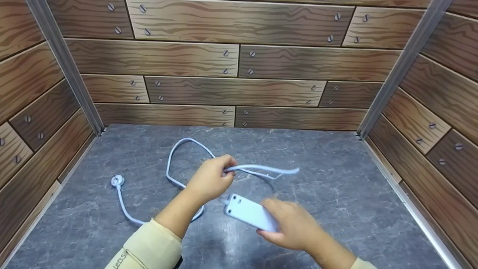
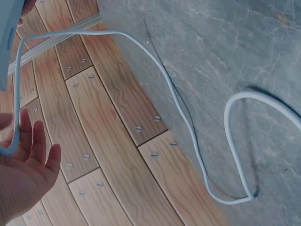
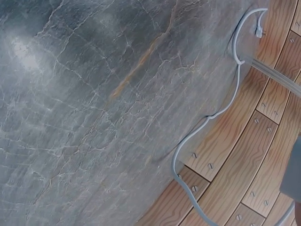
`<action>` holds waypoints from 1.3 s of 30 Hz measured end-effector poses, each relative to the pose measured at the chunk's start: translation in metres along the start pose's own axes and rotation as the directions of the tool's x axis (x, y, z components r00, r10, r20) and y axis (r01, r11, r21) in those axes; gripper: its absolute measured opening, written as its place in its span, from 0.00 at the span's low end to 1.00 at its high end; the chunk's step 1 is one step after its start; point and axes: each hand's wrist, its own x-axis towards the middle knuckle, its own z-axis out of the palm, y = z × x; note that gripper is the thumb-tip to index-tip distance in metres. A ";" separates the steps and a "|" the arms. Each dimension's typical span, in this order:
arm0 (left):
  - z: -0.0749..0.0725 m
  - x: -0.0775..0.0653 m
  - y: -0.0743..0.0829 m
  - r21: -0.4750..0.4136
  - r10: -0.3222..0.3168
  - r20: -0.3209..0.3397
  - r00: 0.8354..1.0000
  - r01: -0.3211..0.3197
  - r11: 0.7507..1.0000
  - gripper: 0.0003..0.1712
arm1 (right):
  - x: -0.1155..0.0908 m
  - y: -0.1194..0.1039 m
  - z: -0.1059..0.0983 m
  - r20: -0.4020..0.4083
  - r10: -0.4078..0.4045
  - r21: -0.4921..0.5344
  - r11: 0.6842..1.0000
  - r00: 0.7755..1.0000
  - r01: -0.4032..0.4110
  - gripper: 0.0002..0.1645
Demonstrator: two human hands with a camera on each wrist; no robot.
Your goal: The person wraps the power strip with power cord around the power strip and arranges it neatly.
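Observation:
My left hand (image 1: 213, 175) pinches a white power cord (image 1: 261, 167) near the middle of the tabletop; in the left wrist view the cord (image 2: 181, 108) runs between the thumb and fingers of this hand (image 2: 28, 174). Lower right, my right hand (image 1: 295, 226) grips a slim white power strip (image 1: 251, 213) with small dark holes at its far end. Only a corner of the strip (image 3: 292, 174) enters the right wrist view. The cord's round plug (image 1: 117, 181) lies at the left. My left forearm hides part of the cord.
The grey marbled tabletop (image 1: 336, 186) is bounded by wood-patterned panels (image 1: 239, 89) at the back and both sides. Metal posts (image 1: 405, 67) stand in the back corners. Loose loops of cord (image 1: 168, 160) lie left of and behind my left hand.

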 end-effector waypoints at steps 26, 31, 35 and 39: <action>-0.001 0.000 0.001 -0.112 0.119 0.242 0.963 -0.094 0.989 0.14 | -0.002 0.002 -0.003 0.134 -0.073 0.160 0.986 0.988 0.051 0.26; 0.005 -0.006 0.006 0.053 0.156 0.111 0.981 -0.163 0.985 0.12 | -0.003 0.002 0.000 0.296 -0.016 0.194 0.980 0.955 -0.044 0.26; 0.010 -0.012 0.007 0.037 0.201 -0.087 0.976 -0.198 0.979 0.20 | -0.006 0.006 0.004 0.389 0.044 0.178 0.976 0.920 -0.122 0.27; 0.013 -0.019 0.004 -0.023 0.261 -0.313 0.913 -0.282 0.959 0.21 | -0.011 0.015 0.005 0.385 0.099 0.146 0.975 0.918 -0.166 0.26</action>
